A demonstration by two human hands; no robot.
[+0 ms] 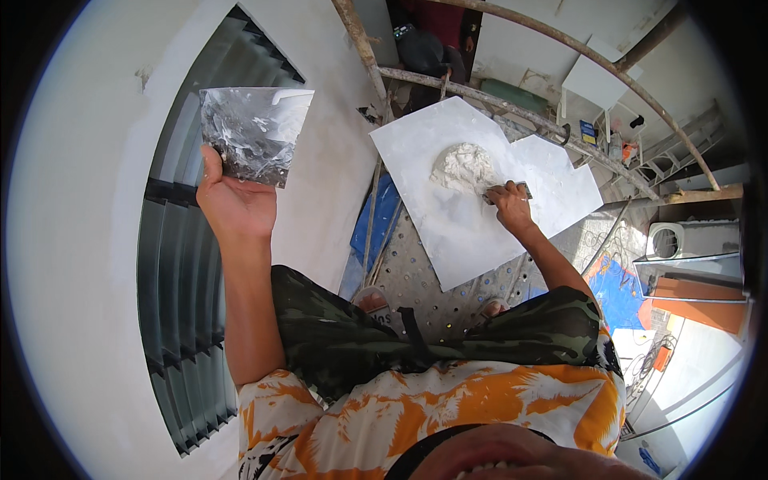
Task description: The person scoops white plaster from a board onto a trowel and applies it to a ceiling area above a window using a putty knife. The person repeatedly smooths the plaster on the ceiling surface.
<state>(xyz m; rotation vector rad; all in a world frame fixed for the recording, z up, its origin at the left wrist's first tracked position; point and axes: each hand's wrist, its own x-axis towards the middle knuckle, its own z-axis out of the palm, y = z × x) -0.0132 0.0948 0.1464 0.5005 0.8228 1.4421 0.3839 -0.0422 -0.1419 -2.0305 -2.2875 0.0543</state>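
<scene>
Down the left of the frame, set into a pale wall (pixel 76 240), dark louvred slats (pixel 182 280). At upper left, pinching a paste-smeared square plate (pixel 253 132) by its lower edge with the left hand (pixel 238 206), thumb showing, fingertips hidden behind. At upper centre, heaped on a broad white board (pixel 456 240), a mound of white paste (pixel 464 168). At its lower right, gripping a small flat tool (pixel 524 190) in the right hand (pixel 509 205); cannot tell whether touching the paste. Toward the right rim, a blue tarp (pixel 614 294) near an orange-brown panel (pixel 700 304).
</scene>
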